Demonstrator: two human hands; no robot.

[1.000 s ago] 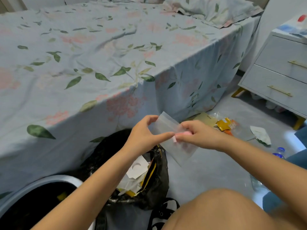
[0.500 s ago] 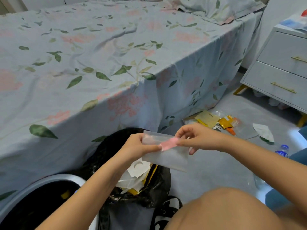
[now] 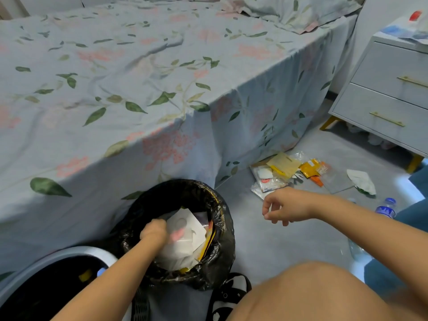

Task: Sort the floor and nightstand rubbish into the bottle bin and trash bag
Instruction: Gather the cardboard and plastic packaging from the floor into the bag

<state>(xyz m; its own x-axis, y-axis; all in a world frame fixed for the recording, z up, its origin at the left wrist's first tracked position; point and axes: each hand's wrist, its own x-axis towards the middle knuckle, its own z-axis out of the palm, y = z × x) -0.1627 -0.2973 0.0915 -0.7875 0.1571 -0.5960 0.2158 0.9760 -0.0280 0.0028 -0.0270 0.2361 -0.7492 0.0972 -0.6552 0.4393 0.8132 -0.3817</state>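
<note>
Beside the bed (image 3: 115,89), the left hand (image 3: 154,231) reaches into the trash bag (image 3: 222,228), blurred, grip unclear; the right hand (image 3: 283,208) hangs loosely curled, empty. Wrappers (image 3: 282,172) and a bottle (image 3: 385,208) litter the floor (image 3: 278,246) near the nightstand (image 3: 389,93).

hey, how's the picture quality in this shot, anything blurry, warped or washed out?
Head view: the left hand inside the trash bag is motion-smeared, with a pink blur beside it; the right hand is only a little soft; wide-angle distortion bends the bed edge and tilts the nightstand; bright glare washes out the floor beside the bottle; light is otherwise soft and even.
</note>
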